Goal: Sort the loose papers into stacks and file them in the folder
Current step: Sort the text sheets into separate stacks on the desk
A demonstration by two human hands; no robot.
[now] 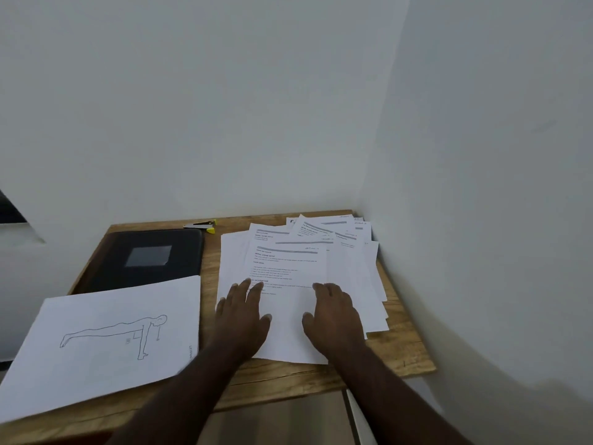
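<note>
Both the left hand (241, 311) and right hand (333, 313) press spread fingers, probably flat, on the fanned white printed sheets (288, 268); better to slide the top sheet free without dragging those beneath.

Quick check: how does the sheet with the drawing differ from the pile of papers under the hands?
The drawing sheet lies alone, left, overlapping the black folder; the paper pile is many fanned sheets, right. The drawing sheet shows a line figure; the pile shows printed text. Nothing touches the drawing sheet; the left hand and right hand press the pile. Both are white.

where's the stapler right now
In the head view the stapler lies at the table's far edge by the wall, just behind the black folder's far right corner, left of the loose papers.
</note>
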